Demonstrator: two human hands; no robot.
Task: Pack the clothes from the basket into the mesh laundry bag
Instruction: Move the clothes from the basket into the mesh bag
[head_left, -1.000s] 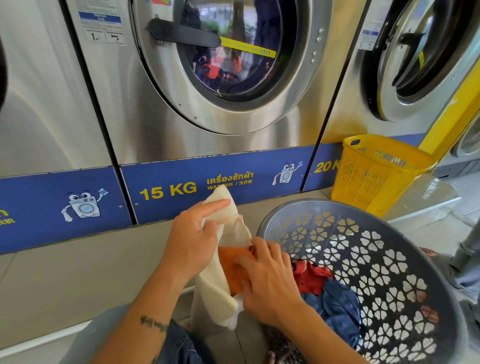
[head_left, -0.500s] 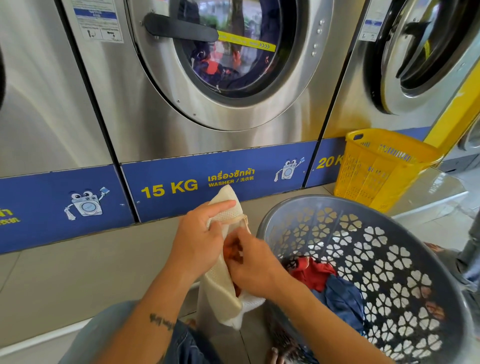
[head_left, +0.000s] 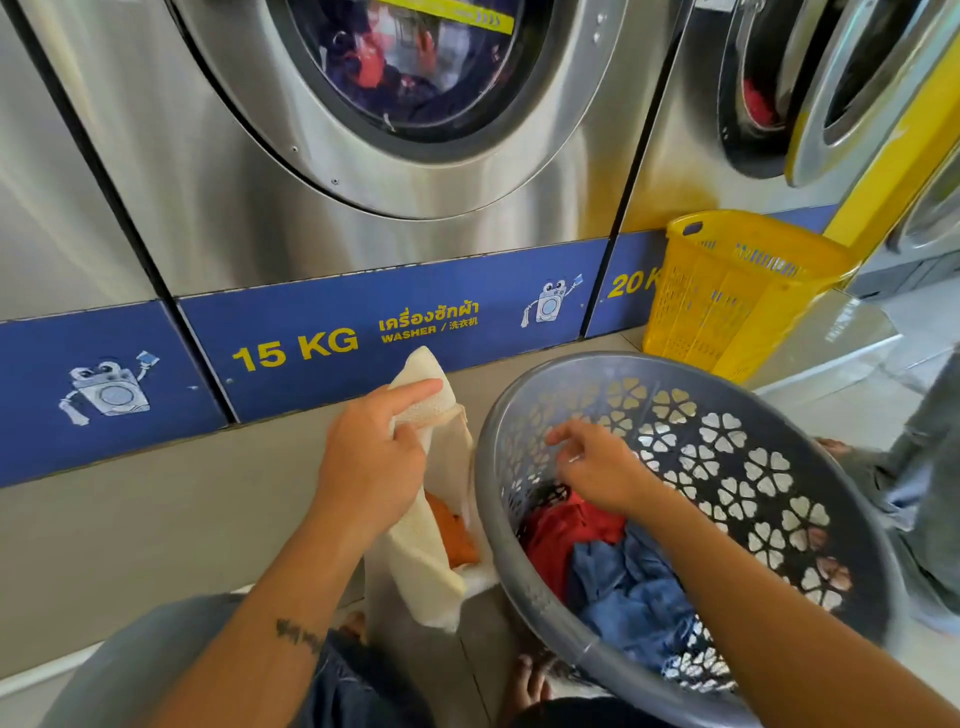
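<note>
Presently, the bag (head_left: 415, 566) hangs just beside the basket (head_left: 488, 519), at its 9 o'clock, with an orange garment (head_left: 452, 535) inside. The left hand (head_left: 371, 457) pinches the bag's mouth. The right hand (head_left: 597, 467), fingers loosely curled and empty, hovers above the clothes (head_left: 623, 587) in the basket.

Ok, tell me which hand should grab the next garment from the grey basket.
Right. The right hand hovers empty inside the grey basket, just above the red garment; the left hand grips the mouth of the mesh bag, holding it open.
</note>
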